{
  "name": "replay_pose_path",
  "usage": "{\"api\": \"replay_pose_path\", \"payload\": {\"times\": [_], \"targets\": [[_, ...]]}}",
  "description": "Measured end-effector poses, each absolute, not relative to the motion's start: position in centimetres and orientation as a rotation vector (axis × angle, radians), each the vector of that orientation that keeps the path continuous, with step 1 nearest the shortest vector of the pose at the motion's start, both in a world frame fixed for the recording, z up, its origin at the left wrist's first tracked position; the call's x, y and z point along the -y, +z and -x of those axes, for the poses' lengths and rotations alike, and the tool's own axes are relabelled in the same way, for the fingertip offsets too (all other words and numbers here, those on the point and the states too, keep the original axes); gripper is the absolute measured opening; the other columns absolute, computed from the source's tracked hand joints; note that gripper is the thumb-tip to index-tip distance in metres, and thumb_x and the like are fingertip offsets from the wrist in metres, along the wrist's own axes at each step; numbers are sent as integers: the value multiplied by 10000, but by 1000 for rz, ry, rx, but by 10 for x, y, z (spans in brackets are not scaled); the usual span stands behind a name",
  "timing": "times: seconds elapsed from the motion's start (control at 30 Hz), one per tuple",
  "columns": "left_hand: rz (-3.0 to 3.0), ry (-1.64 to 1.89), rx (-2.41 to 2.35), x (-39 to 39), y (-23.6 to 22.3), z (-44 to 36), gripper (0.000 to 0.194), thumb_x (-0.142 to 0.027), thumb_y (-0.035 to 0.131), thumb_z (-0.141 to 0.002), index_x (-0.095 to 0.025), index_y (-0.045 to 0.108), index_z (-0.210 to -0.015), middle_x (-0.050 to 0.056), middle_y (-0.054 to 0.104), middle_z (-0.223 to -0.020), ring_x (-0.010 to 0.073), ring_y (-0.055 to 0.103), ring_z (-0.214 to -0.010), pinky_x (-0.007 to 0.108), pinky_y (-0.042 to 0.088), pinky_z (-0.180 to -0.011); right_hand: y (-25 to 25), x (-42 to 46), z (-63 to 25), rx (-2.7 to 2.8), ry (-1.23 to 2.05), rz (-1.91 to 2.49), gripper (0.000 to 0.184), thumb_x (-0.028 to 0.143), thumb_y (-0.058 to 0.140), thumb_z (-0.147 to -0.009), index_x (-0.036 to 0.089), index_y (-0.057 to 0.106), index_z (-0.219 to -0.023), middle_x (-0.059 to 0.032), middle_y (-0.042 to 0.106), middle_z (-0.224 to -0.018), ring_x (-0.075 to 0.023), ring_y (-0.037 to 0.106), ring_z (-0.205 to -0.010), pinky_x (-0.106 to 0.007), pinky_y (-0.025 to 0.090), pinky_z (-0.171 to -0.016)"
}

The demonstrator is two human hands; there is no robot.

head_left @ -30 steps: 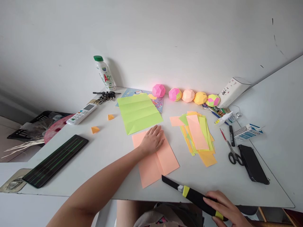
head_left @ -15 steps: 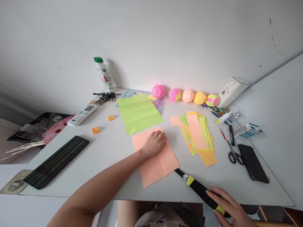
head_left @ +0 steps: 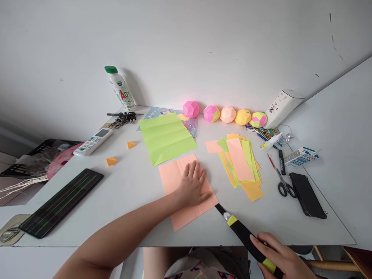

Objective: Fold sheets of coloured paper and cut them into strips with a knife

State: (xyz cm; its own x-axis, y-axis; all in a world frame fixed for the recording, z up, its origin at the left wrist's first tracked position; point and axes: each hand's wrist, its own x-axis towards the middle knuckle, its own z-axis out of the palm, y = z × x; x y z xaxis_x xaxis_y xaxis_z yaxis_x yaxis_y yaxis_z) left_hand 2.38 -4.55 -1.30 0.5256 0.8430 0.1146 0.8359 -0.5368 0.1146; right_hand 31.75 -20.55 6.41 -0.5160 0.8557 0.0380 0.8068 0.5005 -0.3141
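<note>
My left hand (head_left: 193, 185) lies flat with fingers spread on a creased salmon-pink sheet of paper (head_left: 171, 174). In my right hand (head_left: 280, 254) is a black and yellow-green utility knife (head_left: 245, 234), gripped near its rear end over the table's front edge. The dark blade reaches the sheet's lower right corner; whether it lies under the paper is hard to see. Behind the pink sheet, a creased green sheet (head_left: 167, 135) partly covers a printed blue picture sheet (head_left: 154, 113). To the right lies a loose pile of cut paper strips (head_left: 240, 159) in pink, green and orange.
Several faceted paper balls (head_left: 228, 115) line the wall. Scissors (head_left: 286, 189), a black phone (head_left: 308, 195), a marker (head_left: 281, 162) and a small box (head_left: 301, 156) sit right. Leftward are two orange paper pieces (head_left: 111, 161), a remote (head_left: 93, 142), keys (head_left: 124, 119), a bottle (head_left: 121, 91) and a dark panel (head_left: 62, 201).
My left hand has spread its fingers, which were curled before, and its thumb now extends toward the sheet's right edge. The knife tip stays near the same corner. The whole view has shifted slightly.
</note>
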Motion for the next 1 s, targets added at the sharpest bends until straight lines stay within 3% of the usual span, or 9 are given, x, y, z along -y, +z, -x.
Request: {"api": "replay_pose_path", "payload": {"times": [0.5, 1.0], "targets": [[-2685, 209, -1468, 45, -9, -24, 898, -737, 272, -838, -77, 323, -1445, 248, 249, -1511, 435, 105, -1412, 589, 80, -1109, 66, 208, -314, 2561, 325, 1516, 465, 187, 537, -798, 259, 609, -1252, -61, 688, -1125, -198, 721, -863, -180, 579, -651], [-2688, 256, -1487, 46, -12, -24, 891, -741, 295, -827, -96, 337, -1440, 232, 259, -1514, 432, 122, -1411, 582, 92, -1107, 65, 205, -313, 2569, 302, 1494, 442, 180, 528, -802, 221, 628, -1230, -89, 686, -1091, -161, 721, -821, -173, 565, -685]]}}
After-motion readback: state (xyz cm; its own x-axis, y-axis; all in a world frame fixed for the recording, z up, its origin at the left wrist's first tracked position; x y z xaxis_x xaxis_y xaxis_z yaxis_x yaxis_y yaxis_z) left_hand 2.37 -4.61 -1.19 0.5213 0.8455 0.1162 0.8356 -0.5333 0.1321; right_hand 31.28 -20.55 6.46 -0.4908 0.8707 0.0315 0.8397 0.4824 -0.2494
